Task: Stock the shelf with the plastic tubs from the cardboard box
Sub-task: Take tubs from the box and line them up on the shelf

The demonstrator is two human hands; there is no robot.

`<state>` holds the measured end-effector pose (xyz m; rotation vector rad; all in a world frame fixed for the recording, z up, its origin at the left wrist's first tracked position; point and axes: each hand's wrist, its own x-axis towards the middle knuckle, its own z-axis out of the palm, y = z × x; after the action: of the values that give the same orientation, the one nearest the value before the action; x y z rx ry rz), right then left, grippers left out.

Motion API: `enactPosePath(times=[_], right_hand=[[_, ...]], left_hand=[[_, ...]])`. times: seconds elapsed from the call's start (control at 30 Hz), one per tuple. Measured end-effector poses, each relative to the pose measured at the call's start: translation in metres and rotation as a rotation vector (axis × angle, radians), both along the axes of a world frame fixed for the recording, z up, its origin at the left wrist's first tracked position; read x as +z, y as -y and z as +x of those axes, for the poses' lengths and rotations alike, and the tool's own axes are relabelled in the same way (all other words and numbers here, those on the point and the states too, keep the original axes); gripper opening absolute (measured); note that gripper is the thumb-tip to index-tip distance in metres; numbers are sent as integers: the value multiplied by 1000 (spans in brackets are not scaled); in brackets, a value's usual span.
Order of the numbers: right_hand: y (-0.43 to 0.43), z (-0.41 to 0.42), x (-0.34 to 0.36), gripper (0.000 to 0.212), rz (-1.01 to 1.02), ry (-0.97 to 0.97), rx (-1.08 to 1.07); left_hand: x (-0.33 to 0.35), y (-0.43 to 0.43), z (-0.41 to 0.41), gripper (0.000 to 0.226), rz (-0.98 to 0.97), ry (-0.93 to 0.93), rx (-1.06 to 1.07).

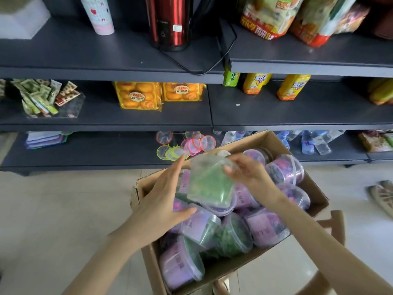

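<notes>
Both your hands are over the open cardboard box [244,143], which sits in front of the dark shelf unit [106,127]. Your right hand [251,173] grips a green tub [209,186] by its upper edge, thumb and curled fingers pinching the clear plastic. It holds the tub tilted above the box, raised over the others beneath. Your left hand [163,201] is open, fingers straight and together, palm turned toward the tub's left side. The blur there keeps me from telling whether it touches the plastic or is just beside it. Its thumb reaches over the tubs below.

The box is packed with more tubs [265,228], most lying on their sides, with pale purple labels and purple or green fill.

On the unit's lowest level, just behind the box, lie round mesh discs [191,143] with pink, orange and yellow rims. Water bottles [312,143] lie on their sides to the right, and a flat stack of pouches [44,139] sits to the left. The level above carries two packs of orange cakes [138,95], yellow drink bottles [293,87] and a clear bin of sachets [42,99]. On top stand a red flask [170,20], a black cord [225,50] trailing over the edge, a patterned cup [100,15] and snack bags [272,15]. The floor [63,209] is pale tile.
</notes>
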<state>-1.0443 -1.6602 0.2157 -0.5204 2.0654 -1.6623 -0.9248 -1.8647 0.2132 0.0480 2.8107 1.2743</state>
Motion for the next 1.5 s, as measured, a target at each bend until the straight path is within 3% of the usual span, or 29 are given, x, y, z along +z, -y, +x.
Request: enactPosePath(times=[0.07,0.2,0.3,0.47,0.53,0.63,0.77,0.87,1.1,1.23,1.37,1.5], right_hand=[[8,19,-2,14,-79,80,60],[13,36,-12,15,-135,160,109],[15,39,-22,10,-102,178,139],[16,15,-36,19,-21,196,146],[6,-5,-57,24,116,129,41],[-20,-37,-97,45,510,-101,-44],[-42,-66,-138,62,933,-221,152],[-37,-76,-151,71,1089,-230,278],[-32,-83,-159,66,1071,-247,205],[-37,-75,-155,47,892,-247,50],[-28,-72,-140,18,568,-130,-165],[-13,-66,-107,21,487,-234,-192]], left_hand=[[3,-3,-3,113,-41,-11,-45],[2,0,8,106,-41,-5,-77],[-1,3,13,99,-53,39,-46],[-7,6,5,88,-53,87,68],[-10,10,-2,87,4,98,221],[-17,18,-10,94,131,103,401],[-22,23,-11,112,153,98,493],[-18,20,-12,98,164,66,501],[-31,21,-9,90,365,-42,665],[-29,22,-2,80,526,-105,793],[-26,29,17,72,517,-185,829],[-12,44,50,80,493,-233,804]])
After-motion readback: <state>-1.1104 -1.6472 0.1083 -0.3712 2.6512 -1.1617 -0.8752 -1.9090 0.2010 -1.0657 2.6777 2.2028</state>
